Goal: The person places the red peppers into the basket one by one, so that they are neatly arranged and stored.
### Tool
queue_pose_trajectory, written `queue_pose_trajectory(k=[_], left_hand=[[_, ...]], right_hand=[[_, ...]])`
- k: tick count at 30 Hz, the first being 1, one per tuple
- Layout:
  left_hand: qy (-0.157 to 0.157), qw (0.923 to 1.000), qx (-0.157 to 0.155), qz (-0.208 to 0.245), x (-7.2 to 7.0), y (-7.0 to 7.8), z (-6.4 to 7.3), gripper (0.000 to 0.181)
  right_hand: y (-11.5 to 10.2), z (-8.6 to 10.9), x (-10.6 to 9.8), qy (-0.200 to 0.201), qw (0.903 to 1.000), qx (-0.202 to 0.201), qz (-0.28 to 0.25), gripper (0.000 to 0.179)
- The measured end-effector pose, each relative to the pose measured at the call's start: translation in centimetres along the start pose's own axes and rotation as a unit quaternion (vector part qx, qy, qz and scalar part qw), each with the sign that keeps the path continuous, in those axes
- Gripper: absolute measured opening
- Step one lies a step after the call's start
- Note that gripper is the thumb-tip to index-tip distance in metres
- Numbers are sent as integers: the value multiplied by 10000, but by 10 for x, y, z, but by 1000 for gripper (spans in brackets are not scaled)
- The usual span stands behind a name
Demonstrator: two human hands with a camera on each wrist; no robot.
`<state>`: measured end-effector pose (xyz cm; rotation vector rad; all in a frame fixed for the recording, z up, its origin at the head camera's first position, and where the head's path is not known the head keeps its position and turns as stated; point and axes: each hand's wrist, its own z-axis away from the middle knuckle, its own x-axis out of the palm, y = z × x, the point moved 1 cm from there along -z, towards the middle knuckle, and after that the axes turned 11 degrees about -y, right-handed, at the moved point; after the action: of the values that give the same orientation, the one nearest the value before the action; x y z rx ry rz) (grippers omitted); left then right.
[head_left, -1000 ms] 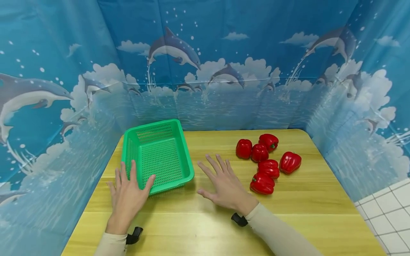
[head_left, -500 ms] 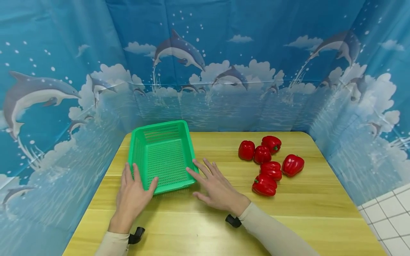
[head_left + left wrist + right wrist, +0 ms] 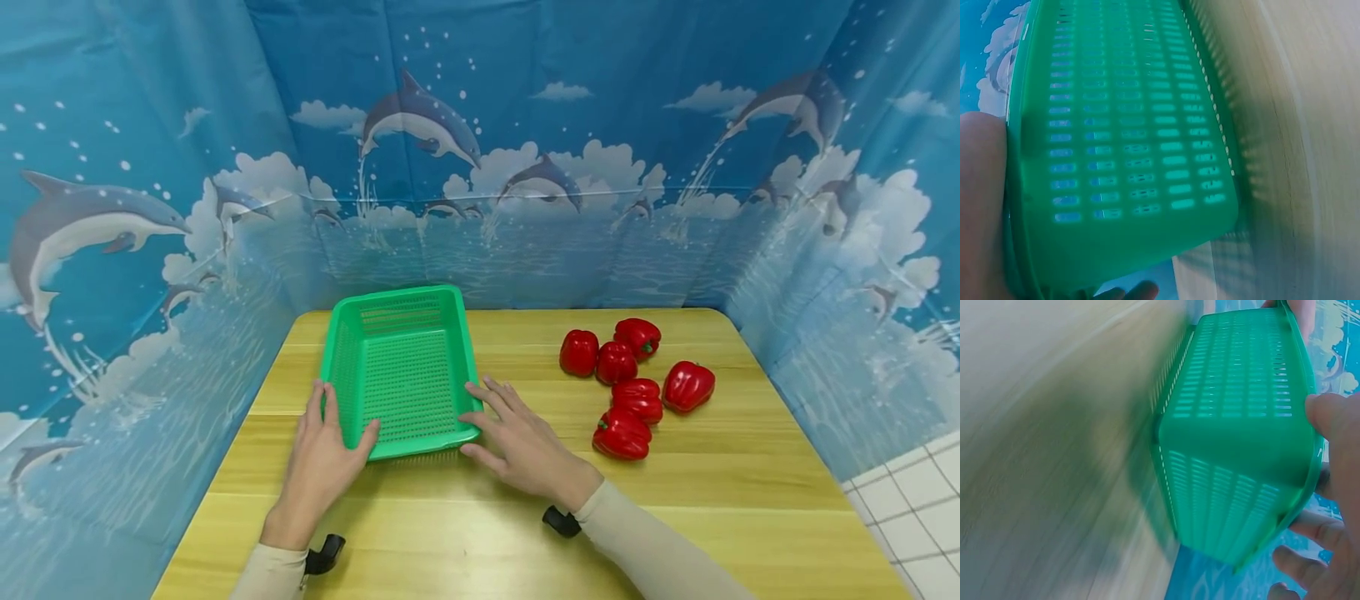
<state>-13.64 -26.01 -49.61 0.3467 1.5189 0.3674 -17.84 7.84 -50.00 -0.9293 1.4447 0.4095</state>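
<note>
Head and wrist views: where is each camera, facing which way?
Head: on the head, facing forward-down at green basket and red peppers; left hand and right hand show.
Left wrist: on that wrist, facing basket's side; left hand shows.
Right wrist: on that wrist, facing basket's corner; right hand shows.
Wrist views share basket and table.

In the head view, looking forward and down from well back over most of the desk. In the wrist views, looking closely at the basket, rolled sideways (with the desk at right in the left, at left in the right). Overlapping, in those two, on its near wall.
</note>
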Motion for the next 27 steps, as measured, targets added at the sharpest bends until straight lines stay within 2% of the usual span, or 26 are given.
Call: queue_pose_trajectory(k=[8, 12, 18, 27], left_hand=[[-228, 9991, 103, 328, 7, 4, -5, 110], [-226, 9986, 217, 431, 12, 9, -8, 111], [-294, 9973, 313, 603, 17, 21, -9, 111], [-500, 9952, 479, 693, 28, 47, -8, 113]], right_hand=[[8, 13, -2, 155, 9998, 141, -48, 38], [11, 20, -5, 281, 9993, 229, 31, 35], [17, 34, -11, 319, 9990, 295, 68, 32], [33, 62, -20, 453, 9980, 432, -120, 29]])
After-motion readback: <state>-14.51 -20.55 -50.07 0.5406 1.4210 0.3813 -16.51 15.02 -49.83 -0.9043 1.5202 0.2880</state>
